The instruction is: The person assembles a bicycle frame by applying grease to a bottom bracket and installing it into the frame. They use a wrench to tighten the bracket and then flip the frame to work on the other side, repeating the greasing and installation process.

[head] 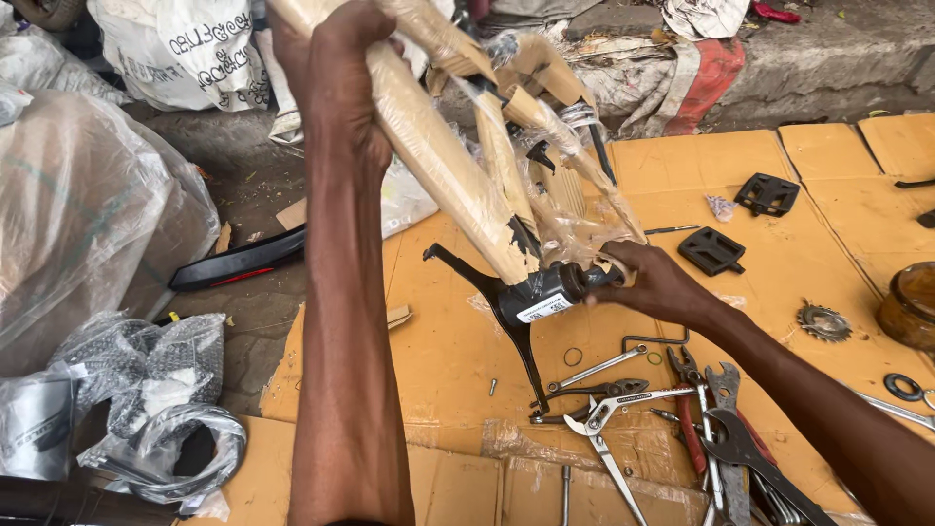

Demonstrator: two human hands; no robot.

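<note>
1. Head view: the left hand [336,73] is raised near the top of the picture, its fingers closed around a tube of a bicycle frame [458,166] that is wrapped in tan paper and clear plastic film
2. The frame hangs tilted above the cardboard sheets [799,244] that cover the ground; its bare black lower end, with a white sticker, points down and to the right
3. The right hand [657,282] holds that black lower end, fingers curled about the round shell where torn film hangs loose
4. Below the frame lie loose tools on the cardboard: a pair of slip-joint pliers [609,414], red-handled pliers [691,419] and an open-ended spanner [740,443], close together and partly overlapping
5. Two black pedals [711,251] rest farther right on the cardboard, one behind the other, well apart from the tools
6. A toothed sprocket [823,321] lies near the right edge, just beside a brown round container [911,307]
7. At the left, clear plastic bags [88,205] and crumpled wrapping sit on the bare ground, apart from both hands
</note>
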